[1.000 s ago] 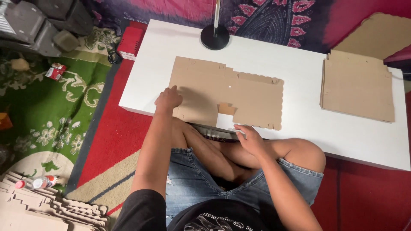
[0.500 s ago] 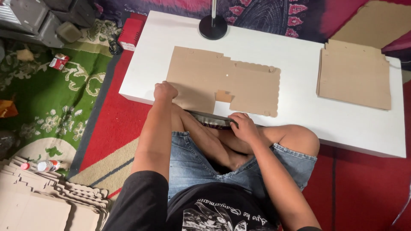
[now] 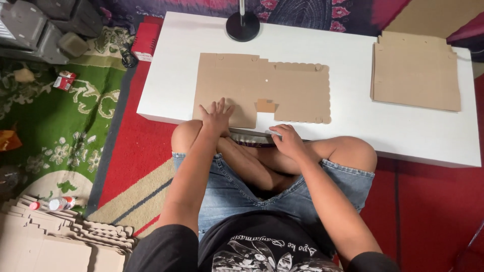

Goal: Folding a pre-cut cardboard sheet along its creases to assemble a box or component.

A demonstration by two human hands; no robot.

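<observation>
Left hand [image 3: 217,117], fingers spread wide, presses the flat brown die-cut cardboard sheet [image 3: 262,85]; right hand [image 3: 286,140], fingers curled, grips its near edge beside it.

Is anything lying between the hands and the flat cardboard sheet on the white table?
Nothing visible. The left hand lies flat on the flat brown die-cut cardboard sheet, and the right hand touches the white table's near edge below it.

A single head camera looks steeply down from just above the seated person onto the white table [image 3: 403,136] edge, lap and surrounding carpet [image 3: 60,126].
</observation>
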